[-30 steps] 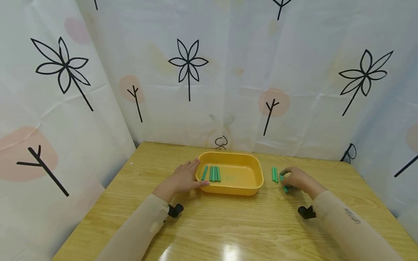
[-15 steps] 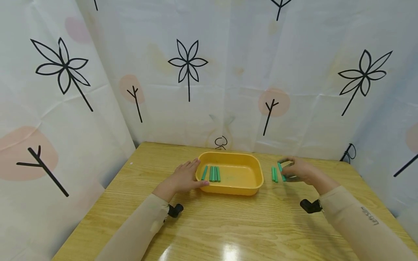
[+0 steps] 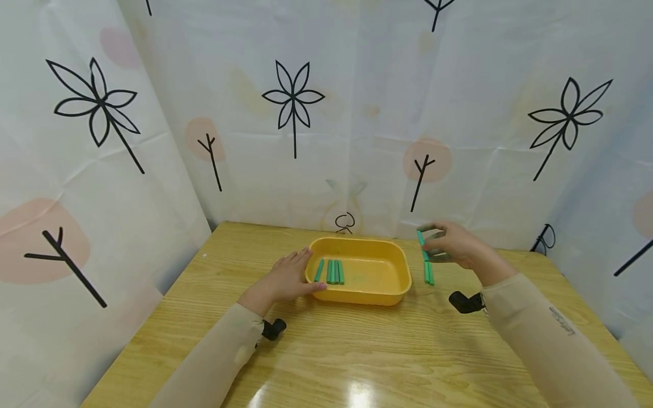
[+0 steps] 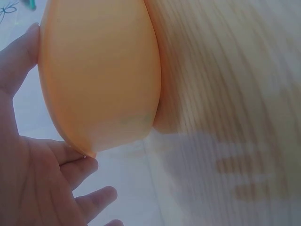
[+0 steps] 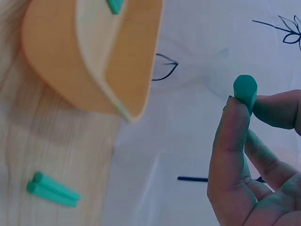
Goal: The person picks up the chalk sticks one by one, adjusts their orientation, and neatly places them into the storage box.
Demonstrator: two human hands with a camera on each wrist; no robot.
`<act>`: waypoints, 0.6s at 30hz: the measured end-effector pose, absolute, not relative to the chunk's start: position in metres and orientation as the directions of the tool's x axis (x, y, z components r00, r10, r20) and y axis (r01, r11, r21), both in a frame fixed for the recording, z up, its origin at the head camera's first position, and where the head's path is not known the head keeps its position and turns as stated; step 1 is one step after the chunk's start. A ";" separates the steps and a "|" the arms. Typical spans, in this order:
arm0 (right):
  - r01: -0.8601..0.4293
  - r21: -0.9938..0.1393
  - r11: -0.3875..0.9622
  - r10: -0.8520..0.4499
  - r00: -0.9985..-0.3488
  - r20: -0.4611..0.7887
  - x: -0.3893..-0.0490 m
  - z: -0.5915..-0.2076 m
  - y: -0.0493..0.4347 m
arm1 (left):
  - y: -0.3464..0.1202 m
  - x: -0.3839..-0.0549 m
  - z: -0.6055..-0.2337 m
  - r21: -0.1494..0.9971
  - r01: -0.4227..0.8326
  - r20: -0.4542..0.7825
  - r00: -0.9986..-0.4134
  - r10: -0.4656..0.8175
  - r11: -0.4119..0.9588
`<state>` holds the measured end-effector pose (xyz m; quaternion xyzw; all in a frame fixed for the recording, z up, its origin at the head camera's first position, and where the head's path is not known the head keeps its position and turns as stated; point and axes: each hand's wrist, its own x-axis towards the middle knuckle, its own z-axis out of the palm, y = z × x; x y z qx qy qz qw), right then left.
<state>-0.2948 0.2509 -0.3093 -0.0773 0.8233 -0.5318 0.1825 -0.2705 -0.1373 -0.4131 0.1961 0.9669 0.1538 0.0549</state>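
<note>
My right hand (image 3: 454, 245) pinches a short green stick (image 3: 423, 245) between thumb and fingers, lifted above the table to the right of the yellow plastic tray (image 3: 367, 297). The right wrist view shows the held stick (image 5: 245, 88) end-on. Below that hand, two more green sticks (image 3: 429, 273) lie side by side on the table. Inside the tray, at its left end, several green sticks (image 3: 335, 272) lie in a row, with one slightly apart. My left hand (image 3: 288, 277) rests on the tray's left end, thumb over the front rim and fingers stretched along the side.
The tray stands on a wooden table (image 3: 367, 345) near its back edge. A white cloth (image 3: 357, 170) with printed plants hangs behind and at both sides. Each wrist wears a black camera mount (image 3: 274, 329).
My right hand has lifted a green stick off the table and carried it up and left, over the pair on the table. The left hand and tray have stayed put.
</note>
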 end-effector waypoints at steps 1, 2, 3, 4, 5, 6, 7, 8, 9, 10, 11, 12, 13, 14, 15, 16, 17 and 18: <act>0.069 -0.908 0.413 -0.321 -0.922 -0.216 -0.296 -0.308 0.248 | -0.137 -0.271 -0.413 0.316 0.362 -0.046 -0.917 0.395 0.877; 0.064 -0.909 0.412 -0.325 -0.922 -0.212 -0.296 -0.306 0.244 | -0.138 -0.271 -0.414 0.315 0.362 -0.046 -0.918 0.395 0.878; 0.065 -0.913 0.403 -0.326 -0.922 -0.209 -0.296 -0.305 0.241 | -0.138 -0.271 -0.414 0.314 0.361 -0.046 -0.918 0.394 0.878; 0.065 -0.917 0.394 -0.329 -0.922 -0.206 -0.296 -0.303 0.238 | -0.138 -0.271 -0.415 0.313 0.361 -0.047 -0.918 0.394 0.879; 0.071 -0.921 0.384 -0.327 -0.922 -0.207 -0.296 -0.301 0.234 | -0.138 -0.271 -0.415 0.314 0.361 -0.049 -0.918 0.394 0.878; 0.070 -0.924 0.377 -0.330 -0.921 -0.205 -0.296 -0.300 0.231 | -0.137 -0.271 -0.415 0.314 0.360 -0.051 -0.917 0.394 0.879; 0.071 -0.927 0.369 -0.333 -0.921 -0.203 -0.296 -0.298 0.228 | -0.137 -0.272 -0.415 0.313 0.361 -0.051 -0.917 0.395 0.879; 0.072 -0.930 0.361 -0.336 -0.920 -0.201 -0.295 -0.296 0.224 | -0.137 -0.272 -0.416 0.313 0.361 -0.050 -0.918 0.395 0.878; 0.074 -0.934 0.349 -0.338 -0.920 -0.199 -0.296 -0.295 0.221 | -0.137 -0.272 -0.416 0.311 0.361 -0.050 -0.917 0.395 0.879; 0.077 -0.938 0.337 -0.340 -0.919 -0.197 -0.296 -0.293 0.217 | -0.137 -0.273 -0.417 0.307 0.360 -0.052 -0.918 0.393 0.881; 0.079 -0.942 0.327 -0.342 -0.919 -0.195 -0.296 -0.293 0.213 | -0.137 -0.273 -0.417 0.306 0.361 -0.051 -0.918 0.393 0.881; 0.078 -0.946 0.316 -0.347 -0.918 -0.191 -0.297 -0.292 0.210 | -0.137 -0.273 -0.417 0.304 0.362 -0.048 -0.918 0.393 0.881; 0.077 -0.949 0.305 -0.350 -0.918 -0.187 -0.298 -0.292 0.206 | -0.137 -0.274 -0.417 0.302 0.363 -0.047 -0.918 0.394 0.882; 0.073 -0.952 0.296 -0.355 -0.917 -0.181 -0.299 -0.292 0.203 | -0.137 -0.274 -0.416 0.302 0.363 -0.048 -0.918 0.394 0.881; 0.072 -0.955 0.286 -0.359 -0.917 -0.176 -0.301 -0.292 0.199 | -0.137 -0.274 -0.416 0.303 0.362 -0.049 -0.918 0.394 0.882; 0.072 -0.958 0.279 -0.362 -0.916 -0.174 -0.302 -0.293 0.196 | -0.138 -0.273 -0.415 0.305 0.362 -0.049 -0.918 0.394 0.881; 0.069 -0.959 0.275 -0.365 -0.915 -0.171 -0.303 -0.293 0.192 | -0.138 -0.273 -0.415 0.308 0.363 -0.048 -0.917 0.395 0.880; 0.068 -0.960 0.272 -0.366 -0.915 -0.168 -0.304 -0.294 0.189 | -0.138 -0.273 -0.414 0.309 0.363 -0.049 -0.917 0.396 0.879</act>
